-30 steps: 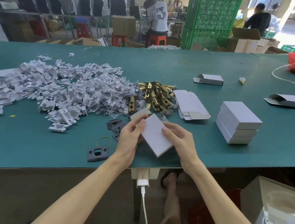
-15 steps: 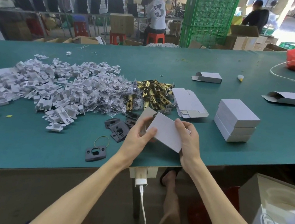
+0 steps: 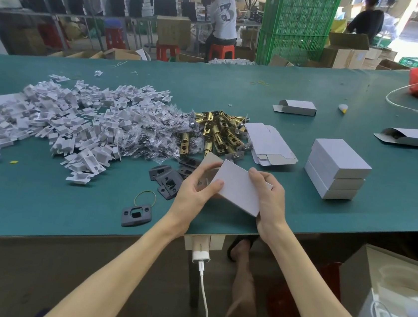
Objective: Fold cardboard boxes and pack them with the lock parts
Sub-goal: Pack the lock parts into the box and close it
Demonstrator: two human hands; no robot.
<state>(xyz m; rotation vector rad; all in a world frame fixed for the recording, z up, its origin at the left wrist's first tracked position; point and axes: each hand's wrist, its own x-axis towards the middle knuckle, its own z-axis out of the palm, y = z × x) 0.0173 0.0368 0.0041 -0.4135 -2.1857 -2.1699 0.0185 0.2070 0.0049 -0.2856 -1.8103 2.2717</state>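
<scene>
I hold a small grey-white cardboard box (image 3: 235, 188) just above the near edge of the green table (image 3: 41, 204), tilted, with its open flap end to the left. My left hand (image 3: 194, 194) grips that open end, thumb on the top face. My right hand (image 3: 269, 199) grips the right end, fingers curled over the far edge. Behind the box lie brass latch parts (image 3: 216, 133), dark strike plates (image 3: 167, 179), a heap of white plastic inserts (image 3: 58, 120) and bagged small parts (image 3: 151, 131). Flat unfolded box blanks (image 3: 269, 144) lie beside the brass parts.
Three closed boxes (image 3: 337, 167) are stacked to the right. Two open-ended boxes lie farther back, one (image 3: 297, 107) at centre and one (image 3: 411, 137) at right. A lone dark plate (image 3: 136, 214) and a rubber band (image 3: 145, 196) lie near the front edge. People work beyond the table.
The box has been raised and turned in my hands, its open end now swung to the left. My left thumb has shifted onto the top face. The camera has moved slightly.
</scene>
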